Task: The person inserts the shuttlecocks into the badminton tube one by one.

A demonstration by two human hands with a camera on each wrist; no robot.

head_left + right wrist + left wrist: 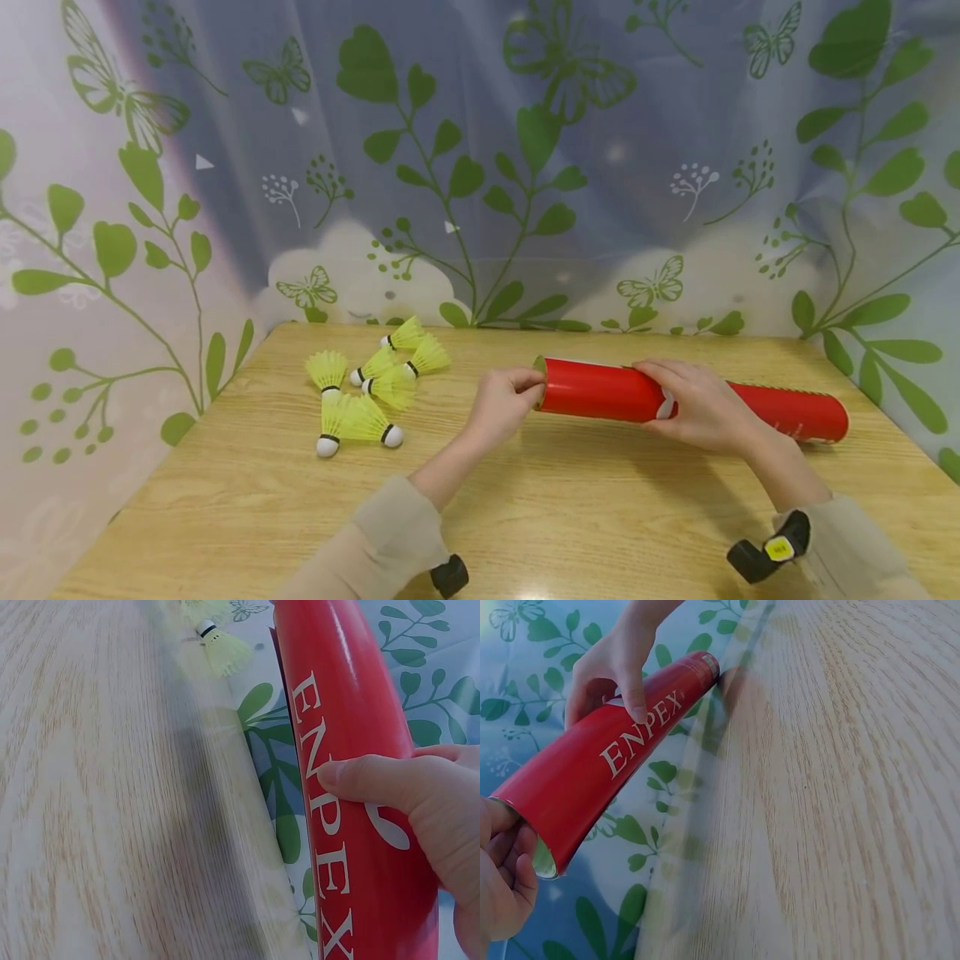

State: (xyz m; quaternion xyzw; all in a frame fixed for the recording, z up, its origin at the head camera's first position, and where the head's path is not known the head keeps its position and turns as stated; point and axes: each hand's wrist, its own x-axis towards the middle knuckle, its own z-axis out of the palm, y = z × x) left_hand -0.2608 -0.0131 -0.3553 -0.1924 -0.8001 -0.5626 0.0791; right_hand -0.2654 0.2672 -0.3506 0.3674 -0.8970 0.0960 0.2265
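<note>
A red cardboard shuttlecock tube marked ENPEX is held lengthwise over the table, its open end to the left. My right hand grips it around the middle; in the right wrist view the thumb lies across the lettering. At the open end is my left hand, with fingertips inside the mouth and other fingers curled by the rim, as the left wrist view shows. The tube hides whatever those fingertips touch. Several yellow shuttlecocks with white heads lie in a loose group left of the left hand.
The light wooden table reaches back to a curtain printed with green leaves and butterflies, which also hangs along both sides. A black wrist camera sits on the right forearm.
</note>
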